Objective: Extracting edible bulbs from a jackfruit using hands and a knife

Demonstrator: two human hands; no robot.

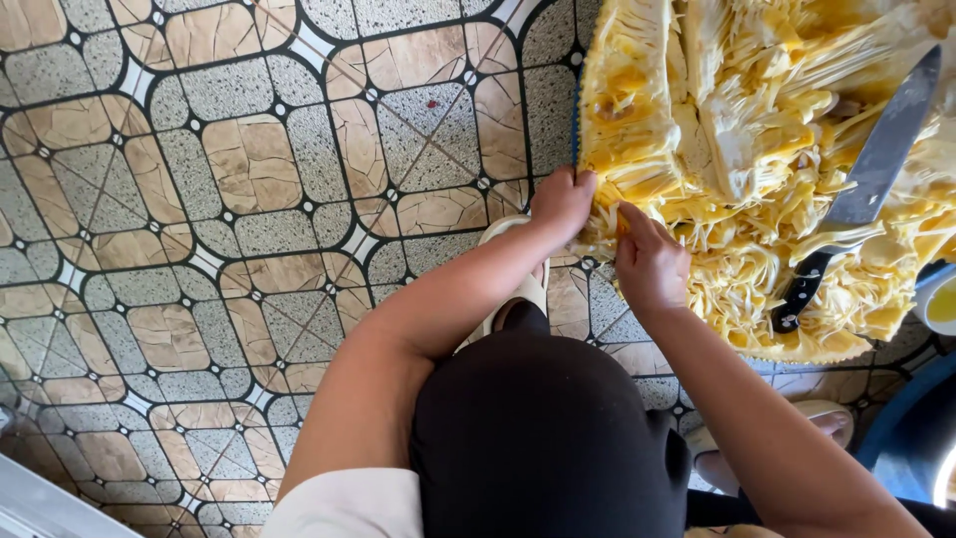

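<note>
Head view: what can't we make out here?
- Jackfruit: cut off by the top and right edges.
- Fingertips of left hand and right hand: buried in the fruit's fibres.
- Knife: handle end sunk in the fibres.
- Bowl: cut by the right edge.
- Feet: hidden by the knees.

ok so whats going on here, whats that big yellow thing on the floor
A person is crouched over a large opened jackfruit lying on the patterned tiled floor. Both hands are at its near edge: the left hand grips the rim of the fruit, and the right hand pinches into the yellow fibres beside it. A big knife with a dark handle rests on the cut flesh, untouched. The rim of a bowl shows at the right edge.
</note>
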